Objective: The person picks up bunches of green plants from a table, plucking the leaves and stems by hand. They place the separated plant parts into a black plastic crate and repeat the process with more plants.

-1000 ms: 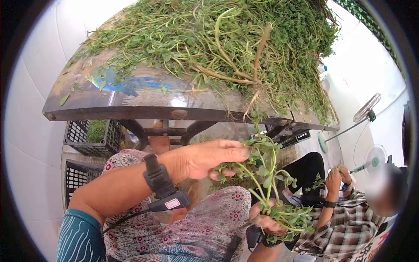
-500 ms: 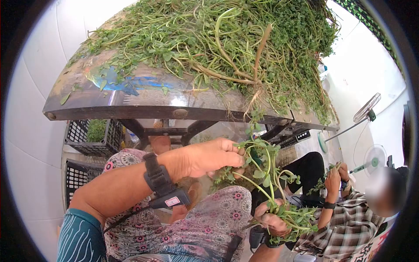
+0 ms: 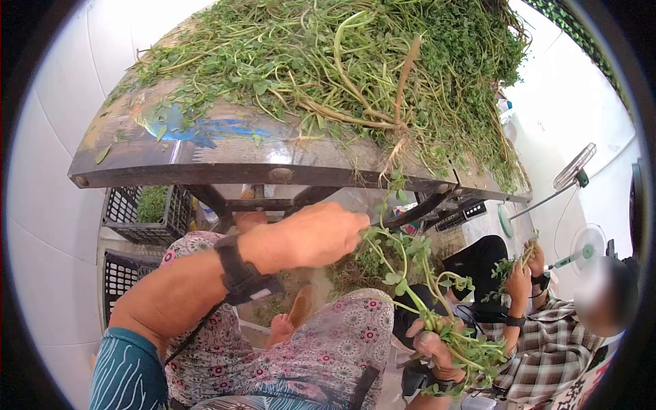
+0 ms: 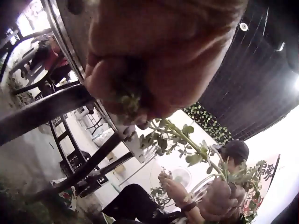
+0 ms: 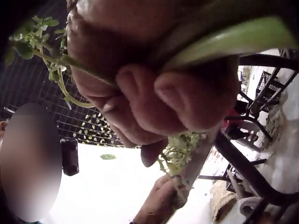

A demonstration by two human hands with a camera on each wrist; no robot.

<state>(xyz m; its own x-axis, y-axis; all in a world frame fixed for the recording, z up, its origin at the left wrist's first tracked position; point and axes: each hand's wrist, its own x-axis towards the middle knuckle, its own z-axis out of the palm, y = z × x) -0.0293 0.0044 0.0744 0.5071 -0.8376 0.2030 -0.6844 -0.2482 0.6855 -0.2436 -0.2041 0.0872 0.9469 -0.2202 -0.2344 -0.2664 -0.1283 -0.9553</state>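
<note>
My right hand grips a bunch of leafy green stems, purslane by the look of its fleshy stems and rounded leaves. Several longer stems rise from it toward my left hand. That hand is turned back-up, its fingers hidden from the head camera. From the left wrist, its fingers curl round a small green sprig, with the leafy stem just beyond. Close up in the right wrist view, a thick pale-green stem passes through the bent fingers.
A large heap of greens covers much of the table, with a rooted stalk hanging at its front edge. Black crates stand below at left. Another person sits at right, handling greens near a fan.
My left hand has drawn back to the left from the stems, turning over and curling its fingers. My right hand has shifted slightly right and down with its bunch.
</note>
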